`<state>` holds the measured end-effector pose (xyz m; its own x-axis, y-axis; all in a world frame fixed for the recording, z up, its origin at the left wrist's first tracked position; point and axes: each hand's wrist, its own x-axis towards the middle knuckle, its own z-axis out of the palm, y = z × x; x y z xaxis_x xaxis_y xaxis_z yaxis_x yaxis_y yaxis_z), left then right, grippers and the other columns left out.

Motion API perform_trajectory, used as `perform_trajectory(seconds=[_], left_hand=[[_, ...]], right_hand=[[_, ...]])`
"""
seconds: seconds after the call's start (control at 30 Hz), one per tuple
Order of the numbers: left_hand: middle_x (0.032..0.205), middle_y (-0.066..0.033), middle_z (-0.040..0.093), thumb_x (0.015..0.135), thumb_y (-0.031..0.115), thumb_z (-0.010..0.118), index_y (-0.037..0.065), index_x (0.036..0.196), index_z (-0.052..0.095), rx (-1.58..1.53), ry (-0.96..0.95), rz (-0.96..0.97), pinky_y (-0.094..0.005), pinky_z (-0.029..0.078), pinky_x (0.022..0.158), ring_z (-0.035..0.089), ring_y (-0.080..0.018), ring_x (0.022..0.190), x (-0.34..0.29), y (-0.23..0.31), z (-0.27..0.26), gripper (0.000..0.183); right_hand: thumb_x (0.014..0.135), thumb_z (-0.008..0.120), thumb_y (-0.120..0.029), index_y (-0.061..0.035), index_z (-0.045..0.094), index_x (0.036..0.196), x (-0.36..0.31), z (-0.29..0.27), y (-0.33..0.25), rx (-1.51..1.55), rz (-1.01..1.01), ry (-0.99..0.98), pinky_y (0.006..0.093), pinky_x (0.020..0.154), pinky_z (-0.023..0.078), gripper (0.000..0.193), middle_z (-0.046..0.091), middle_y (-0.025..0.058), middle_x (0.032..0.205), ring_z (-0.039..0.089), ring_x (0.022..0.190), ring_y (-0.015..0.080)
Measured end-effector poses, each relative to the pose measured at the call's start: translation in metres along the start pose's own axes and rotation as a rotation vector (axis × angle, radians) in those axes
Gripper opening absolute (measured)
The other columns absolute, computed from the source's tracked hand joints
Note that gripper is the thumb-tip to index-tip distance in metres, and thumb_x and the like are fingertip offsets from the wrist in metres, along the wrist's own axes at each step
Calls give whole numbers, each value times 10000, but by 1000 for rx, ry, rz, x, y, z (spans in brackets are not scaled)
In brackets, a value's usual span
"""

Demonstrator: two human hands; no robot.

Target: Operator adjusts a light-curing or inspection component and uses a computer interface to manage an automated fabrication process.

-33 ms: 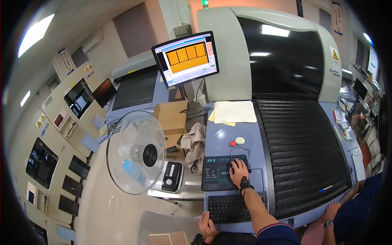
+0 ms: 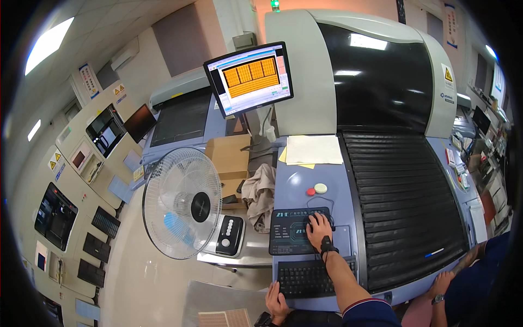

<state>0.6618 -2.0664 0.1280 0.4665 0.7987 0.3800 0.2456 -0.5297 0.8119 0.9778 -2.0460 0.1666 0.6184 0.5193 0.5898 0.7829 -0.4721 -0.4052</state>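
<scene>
My right hand (image 2: 320, 231) rests over a dark computer mouse (image 2: 312, 219), mostly hidden under the fingers, on a black printed mouse pad (image 2: 284, 240). A dark band circles that wrist. At the left end of the black keyboard (image 2: 305, 279) is my left hand (image 2: 277, 303), its fingers stretched along the edge and holding nothing that I can see. My right forearm crosses over the keyboard's right part. Above the desk, a tilted monitor (image 2: 249, 79) displays an orange grid-like panel pattern.
A large machine with ribbed black covers (image 2: 403, 201) fills the right. Left of the desk stand a fan (image 2: 182, 204), a cardboard box (image 2: 226, 158) and a crumpled cloth (image 2: 260, 188). Red and pale green round buttons (image 2: 320, 188) sit beyond the pad. Another person's hand (image 2: 442, 282) is at lower right.
</scene>
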Motion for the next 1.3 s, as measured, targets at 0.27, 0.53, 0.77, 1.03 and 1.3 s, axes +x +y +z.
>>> perform_trajectory(seconds=[0.27,0.53,0.77,1.03,1.3], left_hand=[[1330,-234,651,976,204,495,-65,1317,636,-55,-19,18,-487,415,1096,578,-454,1267,6,-1,4,456],[1323,-229,658,951,160,493,-60,1333,629,-20,-19,-20,-482,416,1094,569,-446,1278,12,5,7,461],[1321,-222,661,928,140,496,-53,1324,636,-21,-8,-41,-481,412,1104,570,-438,1281,11,2,-1,462],[1315,-230,661,943,138,510,-56,1318,638,-68,-20,-50,-484,414,1104,578,-448,1269,9,5,5,442],[1313,-231,663,932,131,518,-54,1312,646,-24,-18,-24,-487,416,1098,580,-444,1269,12,3,3,441]], right_hand=[[859,708,-161,-71,669,1177,9,3,0,6,-19,29,488,1025,490,333,624,163,1270,567,1207,394],[872,707,-185,-82,650,1211,10,2,9,-37,-11,2,479,1017,493,359,607,152,1306,554,1238,386],[875,709,-168,-76,659,1208,7,3,1,10,-14,-10,486,1016,500,350,611,162,1305,558,1241,385],[873,711,-152,-59,685,1167,18,-4,1,36,-34,-15,481,1011,503,309,628,174,1268,566,1223,392],[864,707,-169,-79,662,1205,8,-1,5,4,-16,-35,484,1008,504,355,609,160,1314,553,1240,387]])
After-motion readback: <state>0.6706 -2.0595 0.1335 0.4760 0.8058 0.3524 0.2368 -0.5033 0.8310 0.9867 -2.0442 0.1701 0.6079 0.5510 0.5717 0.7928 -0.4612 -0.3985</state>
